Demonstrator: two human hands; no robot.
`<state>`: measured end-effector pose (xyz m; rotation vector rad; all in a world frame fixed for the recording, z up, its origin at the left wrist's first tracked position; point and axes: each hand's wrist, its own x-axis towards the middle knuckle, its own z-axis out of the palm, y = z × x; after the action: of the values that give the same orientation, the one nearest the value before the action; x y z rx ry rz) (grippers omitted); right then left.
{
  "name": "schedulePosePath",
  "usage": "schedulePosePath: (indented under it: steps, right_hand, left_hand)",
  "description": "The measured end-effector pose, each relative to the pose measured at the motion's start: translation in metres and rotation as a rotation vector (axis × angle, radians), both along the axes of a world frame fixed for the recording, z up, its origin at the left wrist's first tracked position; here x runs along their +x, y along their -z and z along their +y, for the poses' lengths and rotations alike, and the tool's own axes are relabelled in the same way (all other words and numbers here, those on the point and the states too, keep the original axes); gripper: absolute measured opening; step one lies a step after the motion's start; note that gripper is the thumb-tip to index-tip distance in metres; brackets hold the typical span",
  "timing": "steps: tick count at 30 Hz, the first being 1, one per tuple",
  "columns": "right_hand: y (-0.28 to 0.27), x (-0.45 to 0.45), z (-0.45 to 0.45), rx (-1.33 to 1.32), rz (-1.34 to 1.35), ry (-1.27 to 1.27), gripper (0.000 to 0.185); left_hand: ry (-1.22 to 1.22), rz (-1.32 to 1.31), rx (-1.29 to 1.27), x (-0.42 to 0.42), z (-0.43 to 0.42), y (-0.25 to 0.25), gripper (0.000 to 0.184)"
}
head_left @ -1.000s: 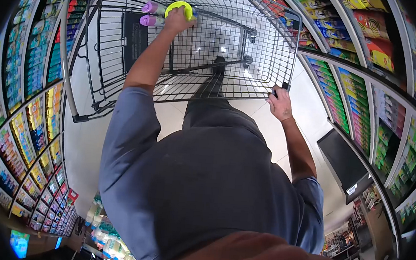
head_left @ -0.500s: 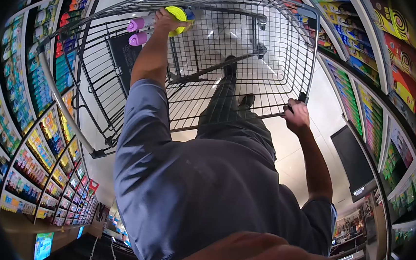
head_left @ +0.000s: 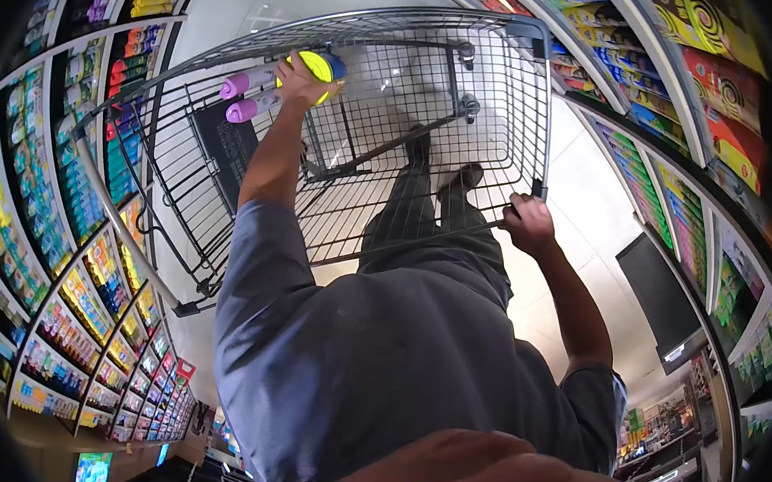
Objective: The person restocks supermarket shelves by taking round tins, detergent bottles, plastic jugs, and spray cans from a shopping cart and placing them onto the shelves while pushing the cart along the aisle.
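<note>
My left hand [head_left: 299, 82] is inside the shopping cart [head_left: 221, 269], its fingers wrapped over a round bright-yellow item [head_left: 320, 66], perhaps a lid or tub; its kind is unclear. Something blue [head_left: 337, 67] shows beside the yellow edge, mostly hidden. Next to this hand lie two pale bottles with purple caps [head_left: 241, 110], their far ends partly behind my hand and wrist. At the near right corner of the cart, my right hand [head_left: 530, 221] is closed around the dark top rim.
Packed shelves of colourful bottles and packets [head_left: 56, 288] line the left. More shelves with bags and boxes [head_left: 688, 93] stand on the right, beside a dark panel [head_left: 659, 285]. My feet [head_left: 464, 176] are on the pale floor beneath the cart's wire mesh.
The cart's right end has shifted left and down in view, with my right hand on its rim. My left hand and the yellow item are slightly lower. My feet have shifted.
</note>
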<state>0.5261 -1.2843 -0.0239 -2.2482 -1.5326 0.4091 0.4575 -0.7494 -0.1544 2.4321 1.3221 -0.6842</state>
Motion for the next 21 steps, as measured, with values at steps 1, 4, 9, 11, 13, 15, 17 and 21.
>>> schedulePosePath:
  steps: [1, 4, 9, 11, 13, 15, 17, 21]
  right_hand:
    - [-0.002, 0.004, 0.002, -0.006, -0.036, -0.019, 0.023]
    - [-0.006, 0.015, 0.001, 0.042, -0.08, -0.071, 0.019]
    - [0.008, 0.031, 0.005, 0.044, -0.04, -0.088, 0.022]
    - [-0.002, 0.049, 0.012, 0.12, -0.013, -0.124, 0.023]
    - [0.009, 0.059, 0.016, 0.212, -0.053, -0.151, 0.022]
    - [0.008, 0.072, 0.024, 0.304, -0.091, -0.175, 0.022]
    - [-0.005, 0.082, 0.032, 0.262, -0.033, -0.182, 0.023]
    - [-0.013, 0.093, 0.042, 0.256, -0.038, -0.209, 0.029]
  left_hand:
    - [0.028, -0.03, 0.025, 0.0, -0.008, -0.01, 0.135]
    - [0.072, -0.19, 0.029, -0.01, -0.037, -0.049, 0.134]
    - [0.135, -0.298, 0.075, -0.018, -0.101, -0.144, 0.128]
    - [0.105, -0.353, 0.096, -0.023, -0.128, -0.186, 0.128]
    - [0.107, -0.45, 0.12, -0.032, -0.145, -0.208, 0.129]
    - [0.086, -0.478, 0.151, -0.032, -0.167, -0.244, 0.128]
    - [0.12, -0.517, 0.202, -0.031, -0.185, -0.271, 0.125]
    - [0.157, -0.555, 0.209, -0.016, -0.223, -0.316, 0.124]
